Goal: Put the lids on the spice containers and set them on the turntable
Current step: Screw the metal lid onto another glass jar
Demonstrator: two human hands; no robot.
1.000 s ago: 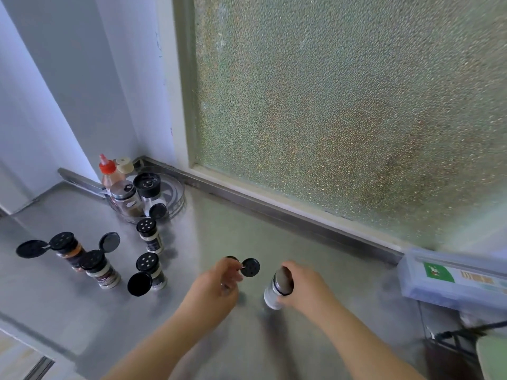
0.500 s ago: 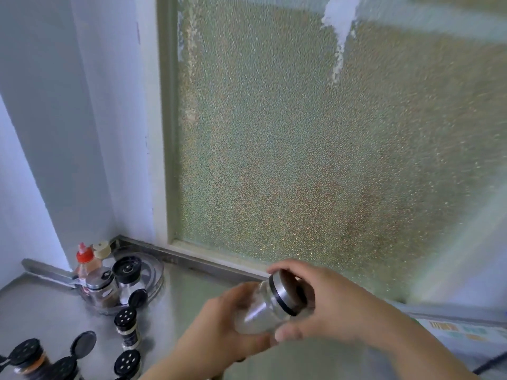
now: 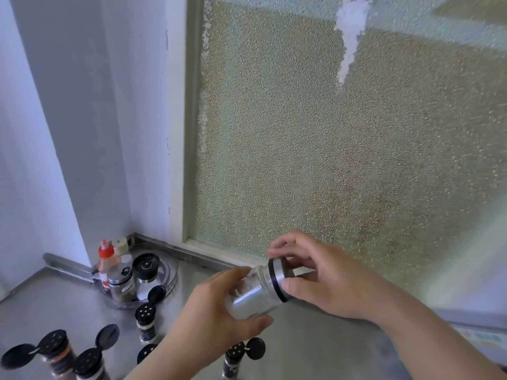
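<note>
The left hand point(image 3: 219, 311) gripped a tilted glass spice jar point(image 3: 255, 293) above the surface point(image 3: 315, 349) while the right hand point(image 3: 323, 281) pinched its metal lid point(image 3: 276, 278), seemingly seated, the turntable point(image 3: 167, 272) well left.

One head-worn view looks forward and down from close above the hands, facing a frosted window point(image 3: 343, 149) that fills 12 to 3 o'clock. The surface point(image 3: 310, 349) runs along the bottom, and a wall corner point(image 3: 90, 133) stands at 10 o'clock.
</note>
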